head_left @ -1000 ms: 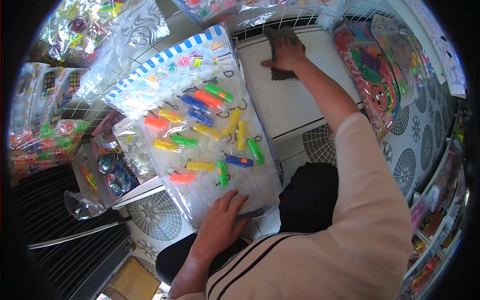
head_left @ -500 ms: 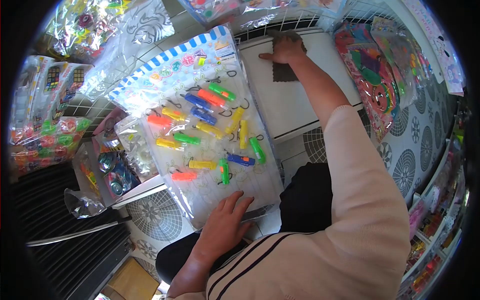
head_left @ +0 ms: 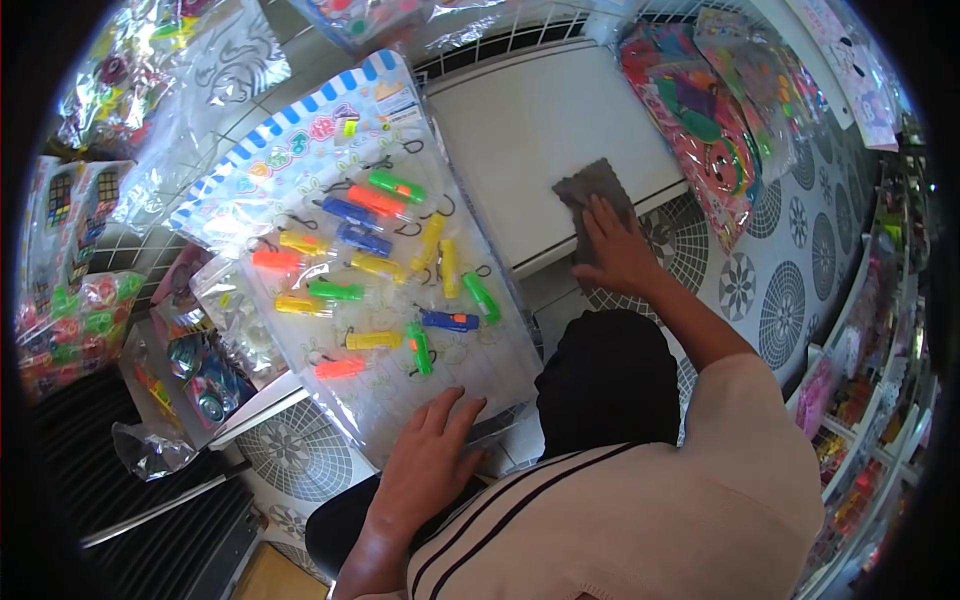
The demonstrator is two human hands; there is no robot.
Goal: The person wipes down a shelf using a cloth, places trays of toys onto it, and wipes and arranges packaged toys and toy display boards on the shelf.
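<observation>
A dark grey cloth [head_left: 592, 187] with a scalloped edge lies over the front edge of the white shelf [head_left: 520, 110]. My right hand [head_left: 622, 250] holds it from above, fingers forward and thumb off to the left; part of the cloth is hidden under the palm. On the left is a large clear plastic pack [head_left: 400, 395] with a blue-and-white striped header. Several small flashlights [head_left: 380, 268] in yellow, green, blue and orange sit inside, with dark cord loops. My left hand [head_left: 432, 450] rests at the pack's lower edge, fingers stretched out and gripping nothing.
Colourful bagged toys [head_left: 690, 120] lean at the shelf's right end. Packs with puzzle cubes [head_left: 85, 215] hang at the left, above an open box [head_left: 165, 375] of small toys. A stocked rack [head_left: 860, 440] curves along the right side. Patterned tiles [head_left: 785, 290] cover the floor.
My right hand has drawn the grey cloth from the back of the white shelf to its front edge. My left hand stays at the pack. The whole view has shifted slightly.
</observation>
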